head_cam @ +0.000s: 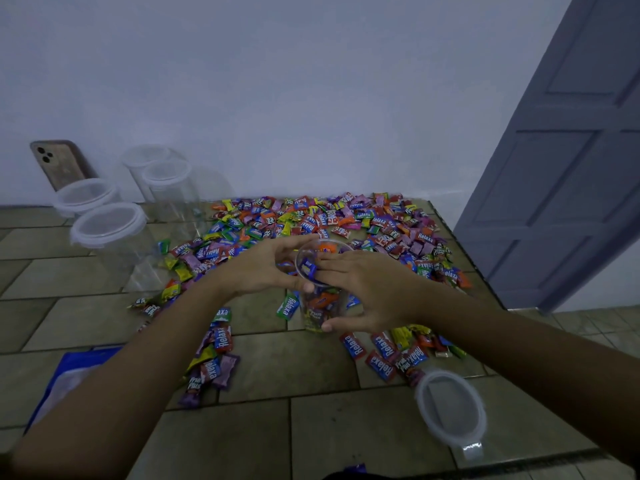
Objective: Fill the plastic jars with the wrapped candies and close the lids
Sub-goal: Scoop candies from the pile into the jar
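Left hand [273, 268]: a blue wrapped candy [307, 268] is pinched at the jar mouth.
Right hand [367, 292]: the open plastic jar [320, 306] is gripped.
Loose lid [450, 408]: laid on the table [311, 427].

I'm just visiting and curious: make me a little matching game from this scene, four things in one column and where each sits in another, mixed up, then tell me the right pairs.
Things:
1. open clear plastic jar
2. loose translucent round lid
3. brown phone
4. blue plastic bag

Places:
A. leaning on the wall, far left
B. between the left hand and the right hand, partly filled with wrapped candies
C. flat on the tiled floor, near right
D. on the floor under the left forearm

Pairs: 1-B, 2-C, 3-A, 4-D
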